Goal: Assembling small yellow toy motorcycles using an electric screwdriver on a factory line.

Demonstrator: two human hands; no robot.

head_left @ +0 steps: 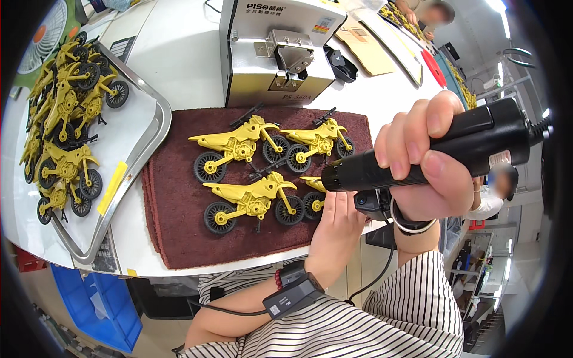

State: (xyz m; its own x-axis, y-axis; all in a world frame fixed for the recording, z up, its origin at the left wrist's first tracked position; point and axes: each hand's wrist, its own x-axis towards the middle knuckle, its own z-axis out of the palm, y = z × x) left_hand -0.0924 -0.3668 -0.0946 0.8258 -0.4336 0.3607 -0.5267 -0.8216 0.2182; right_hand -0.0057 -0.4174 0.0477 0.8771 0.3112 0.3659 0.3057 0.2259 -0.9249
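Observation:
My right hand (427,152) is wrapped around a black electric screwdriver (364,166), raised above the mat's right side with its nose toward the left. No bit shows at its end. Below it, my left hand (337,230) grips a yellow toy motorcycle (313,204) at the mat's lower right; the screwdriver hides its fingertips and most of that toy. Three more yellow toy motorcycles with black wheels lie on their sides: one at upper left (239,143), one at upper right (316,140), one at lower left (250,200). All lie on a brown cloth mat (179,238).
A silver box-shaped screw feeder (277,59) stands behind the mat, a small black tray (341,65) beside it. At left, a metal tray (161,119) holds a heap of yellow toy motorcycles (65,119). A blue bin (95,304) sits below the table. Other people are farther back.

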